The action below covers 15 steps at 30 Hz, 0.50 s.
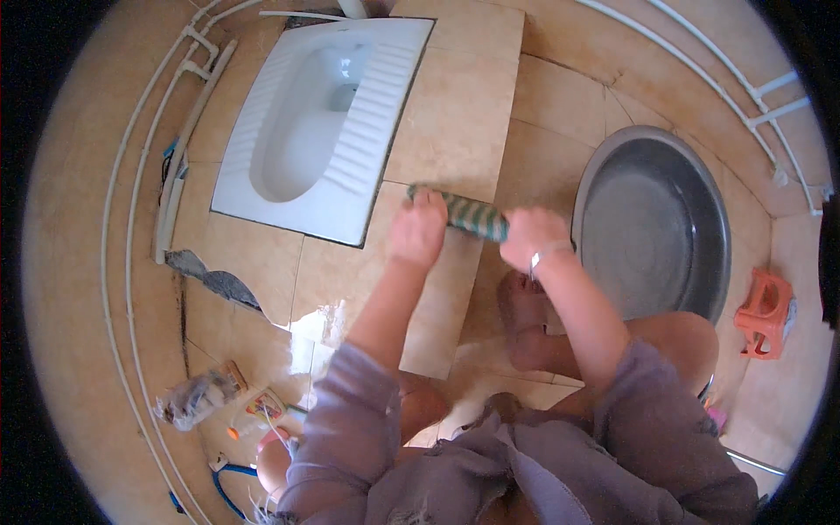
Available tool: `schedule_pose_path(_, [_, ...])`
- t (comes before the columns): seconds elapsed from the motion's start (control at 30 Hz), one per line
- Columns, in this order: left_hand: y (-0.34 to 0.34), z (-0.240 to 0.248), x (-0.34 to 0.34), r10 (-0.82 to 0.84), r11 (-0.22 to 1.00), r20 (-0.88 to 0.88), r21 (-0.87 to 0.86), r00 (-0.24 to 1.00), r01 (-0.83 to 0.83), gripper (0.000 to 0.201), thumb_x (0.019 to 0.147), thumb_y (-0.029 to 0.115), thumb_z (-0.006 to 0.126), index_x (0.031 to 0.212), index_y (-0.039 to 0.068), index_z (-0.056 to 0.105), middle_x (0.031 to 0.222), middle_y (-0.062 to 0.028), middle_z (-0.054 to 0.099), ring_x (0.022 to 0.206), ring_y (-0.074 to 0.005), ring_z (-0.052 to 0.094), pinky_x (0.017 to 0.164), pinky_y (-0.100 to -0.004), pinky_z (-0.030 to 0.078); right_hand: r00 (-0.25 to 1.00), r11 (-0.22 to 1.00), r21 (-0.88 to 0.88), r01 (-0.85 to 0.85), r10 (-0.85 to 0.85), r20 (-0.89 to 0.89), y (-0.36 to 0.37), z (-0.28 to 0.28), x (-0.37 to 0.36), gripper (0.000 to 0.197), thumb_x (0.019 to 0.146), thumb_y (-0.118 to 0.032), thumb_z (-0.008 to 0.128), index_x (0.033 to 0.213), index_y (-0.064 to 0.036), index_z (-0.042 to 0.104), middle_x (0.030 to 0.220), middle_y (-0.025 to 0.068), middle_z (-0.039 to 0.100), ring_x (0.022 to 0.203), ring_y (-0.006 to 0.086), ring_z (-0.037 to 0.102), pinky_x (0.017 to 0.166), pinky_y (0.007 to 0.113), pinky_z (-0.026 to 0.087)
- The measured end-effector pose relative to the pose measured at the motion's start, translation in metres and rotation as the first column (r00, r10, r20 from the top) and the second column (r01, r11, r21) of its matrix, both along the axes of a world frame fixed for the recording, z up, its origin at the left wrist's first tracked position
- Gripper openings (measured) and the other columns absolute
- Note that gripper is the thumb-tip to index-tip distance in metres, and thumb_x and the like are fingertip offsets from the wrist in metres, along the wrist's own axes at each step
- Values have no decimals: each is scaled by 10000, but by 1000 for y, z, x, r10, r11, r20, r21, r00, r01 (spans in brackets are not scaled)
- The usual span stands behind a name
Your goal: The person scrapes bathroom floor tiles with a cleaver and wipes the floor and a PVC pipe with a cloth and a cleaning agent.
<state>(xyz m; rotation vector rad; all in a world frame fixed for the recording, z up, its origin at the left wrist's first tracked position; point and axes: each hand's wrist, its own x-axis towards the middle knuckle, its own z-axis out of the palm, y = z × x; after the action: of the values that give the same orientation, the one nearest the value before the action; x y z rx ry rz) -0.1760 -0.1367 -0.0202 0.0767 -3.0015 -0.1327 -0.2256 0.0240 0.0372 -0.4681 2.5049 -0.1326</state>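
Grey shirt | left hand, right hand | gripping striped cloth

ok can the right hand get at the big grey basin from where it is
Probably yes: the grey basin sits just to the right of the right hand, with nothing visible blocking the way. That hand is gripping the striped green roll, though, so it may need to let go first.
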Motion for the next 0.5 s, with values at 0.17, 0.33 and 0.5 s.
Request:
schedule_pose_path(0.17, [-3,7,-3,-58,998,-13,-15,998,58,107,665,22,514,769,47,506,829,-111,542,686,-258,573,547,-341,495,998,998,39,44,-45,32,0,8,-1,318,660,-139,500,962,-133,600,912,127,606,857,288,578,749,389,464])
schedule_pose_path(0.33, [-8,-11,30,-12,1000,-167,-3,986,11,206,691,42,502,893,27,534,971,-96,567,688,-264,569,540,-361,491,993,996,-47,-77,73,-89,2,2,33,313,697,-160,537,987,-42,547,1050,133,541,832,305,587,733,387,474])
schedule_pose_path(0.5, [4,-14,47,32,990,-130,140,991,-14,365,688,21,507,1052,28,493,1108,-112,513,776,-286,559,655,-386,490,990,992,-116,-43,27,-139,11,-8,51,378,682,-161,567,1016,-9,475,1070,197,503,816,299,592,661,401,491])
